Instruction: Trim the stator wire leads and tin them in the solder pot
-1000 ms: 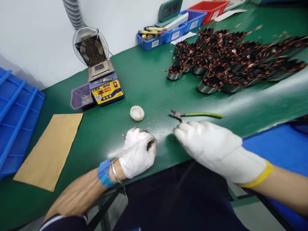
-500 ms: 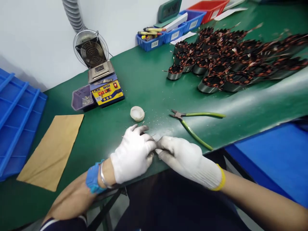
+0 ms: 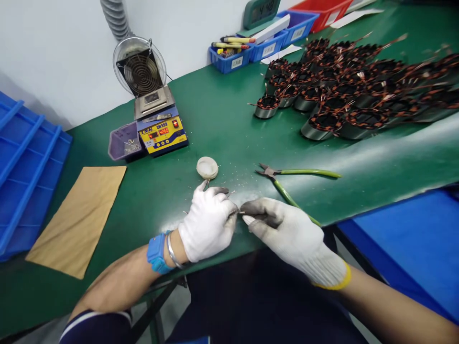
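Observation:
My left hand (image 3: pixel 208 223), in a white glove with darkened fingertips, is closed over a part that it mostly hides. Thin wire ends (image 3: pixel 231 193) poke out around its fingers. Close beside it, my gloved right hand (image 3: pixel 289 234) pinches a thin wire (image 3: pixel 242 212) between thumb and forefinger, its tip showing by the left thumb. Just beyond the left fingers stands a small round white dish (image 3: pixel 207 168). Cutting pliers (image 3: pixel 269 172) with green handles lie open on the table, past the right hand, which touches neither handle visibly.
Many wound motor stators (image 3: pixel 322 119) crowd the green table (image 3: pixel 222 119) at the right. A yellow solder pot unit (image 3: pixel 163 136) with a fan (image 3: pixel 139 74) stands back left, beside a purple tray (image 3: pixel 124 143). Brown cardboard (image 3: pixel 79 220) lies left. Blue bins (image 3: pixel 233 62) line the wall.
My right hand has drawn slightly away from the left, and its fingertips now show the thin wire between them. The whole view has shifted a little.

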The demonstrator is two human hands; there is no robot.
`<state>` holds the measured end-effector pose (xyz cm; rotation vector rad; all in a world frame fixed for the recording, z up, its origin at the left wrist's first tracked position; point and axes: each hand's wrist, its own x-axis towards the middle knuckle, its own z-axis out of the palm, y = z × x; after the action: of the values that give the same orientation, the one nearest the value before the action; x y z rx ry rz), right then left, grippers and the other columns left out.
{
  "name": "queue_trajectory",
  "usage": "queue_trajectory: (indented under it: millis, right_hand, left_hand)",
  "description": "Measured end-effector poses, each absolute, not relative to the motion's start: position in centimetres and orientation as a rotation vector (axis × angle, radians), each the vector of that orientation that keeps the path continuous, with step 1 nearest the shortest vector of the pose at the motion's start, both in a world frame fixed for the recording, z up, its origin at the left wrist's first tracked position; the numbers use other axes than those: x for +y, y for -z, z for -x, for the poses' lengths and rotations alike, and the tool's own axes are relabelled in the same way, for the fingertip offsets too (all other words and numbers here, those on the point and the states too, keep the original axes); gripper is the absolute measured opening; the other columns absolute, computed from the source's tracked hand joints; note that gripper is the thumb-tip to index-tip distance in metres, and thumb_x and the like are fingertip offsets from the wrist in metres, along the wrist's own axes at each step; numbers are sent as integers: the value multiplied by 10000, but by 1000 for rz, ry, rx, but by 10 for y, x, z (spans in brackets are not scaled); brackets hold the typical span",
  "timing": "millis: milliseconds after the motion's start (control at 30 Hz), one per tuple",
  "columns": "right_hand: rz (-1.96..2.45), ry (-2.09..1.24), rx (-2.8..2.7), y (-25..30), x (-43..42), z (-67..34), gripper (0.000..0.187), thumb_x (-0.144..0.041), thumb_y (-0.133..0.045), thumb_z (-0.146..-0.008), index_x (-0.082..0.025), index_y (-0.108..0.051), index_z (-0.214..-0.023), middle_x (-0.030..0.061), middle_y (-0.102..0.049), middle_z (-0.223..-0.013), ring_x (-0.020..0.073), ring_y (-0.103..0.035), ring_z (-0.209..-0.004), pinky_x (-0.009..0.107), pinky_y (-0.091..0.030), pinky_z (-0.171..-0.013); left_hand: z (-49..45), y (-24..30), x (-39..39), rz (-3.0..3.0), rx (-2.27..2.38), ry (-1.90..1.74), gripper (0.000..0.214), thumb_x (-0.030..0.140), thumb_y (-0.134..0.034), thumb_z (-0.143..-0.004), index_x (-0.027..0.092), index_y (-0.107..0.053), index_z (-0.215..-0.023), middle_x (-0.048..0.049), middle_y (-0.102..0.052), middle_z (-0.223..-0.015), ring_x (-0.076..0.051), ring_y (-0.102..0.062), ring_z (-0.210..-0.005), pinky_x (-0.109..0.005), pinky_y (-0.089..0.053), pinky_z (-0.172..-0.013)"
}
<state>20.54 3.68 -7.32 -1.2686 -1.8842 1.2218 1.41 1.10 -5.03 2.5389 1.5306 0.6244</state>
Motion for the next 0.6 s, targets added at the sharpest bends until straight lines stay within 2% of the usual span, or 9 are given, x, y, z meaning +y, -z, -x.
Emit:
queue_trajectory:
  millis: [200, 333, 433, 500, 600]
  right_hand:
    - [1315, -1312, -1793, 70, 40, -198, 126, -318, -592, -779, -235, -669, -836, 51, -759, -823, 217, -718, -748, 349, -605, -715]
    - [1343, -1516, -1621, 67, 36, -193, 170, -362, -607, -739, -221, -637, -831, 57, -743, -762, 212, -691, -659, 332, -582, -602]
    - [1369, -1570, -1626, 67, 28, -195, 167, -368, -591, -770, -216, -630, -828, 51, -726, -700, 198, -656, -560, 321, -547, -514]
    - [1345, -1322, -1814, 69, 26, -202, 146, -333, -574, -818, -217, -653, -858, 60, -742, -744, 214, -688, -607, 341, -570, -558]
    - [989, -552, -2203, 74, 32, -212, 164, -250, -559, -900, -201, -693, -981, 106, -764, -911, 251, -730, -799, 385, -597, -711]
  left_hand:
    - [-14, 50, 12, -2474, 1534, -640, 165, 196, -530, -910, 210, -649, -797, -58, -698, -858, -243, -650, -1027, -504, -439, -1064]
    - [-15, 50, 11, -2442, 1554, -687, 149, 182, -529, -895, 207, -632, -791, -57, -685, -832, -245, -649, -976, -485, -468, -1014]
    - [-16, 52, 10, -2428, 1573, -722, 151, 180, -516, -899, 218, -619, -796, -59, -688, -833, -241, -643, -930, -468, -488, -965]
    - [-17, 52, 10, -2421, 1586, -730, 157, 179, -502, -899, 216, -618, -801, -61, -693, -837, -238, -642, -901, -463, -501, -926]
    - [-17, 53, 11, -2421, 1586, -715, 159, 185, -504, -899, 205, -629, -802, -59, -692, -841, -236, -644, -909, -459, -501, -910]
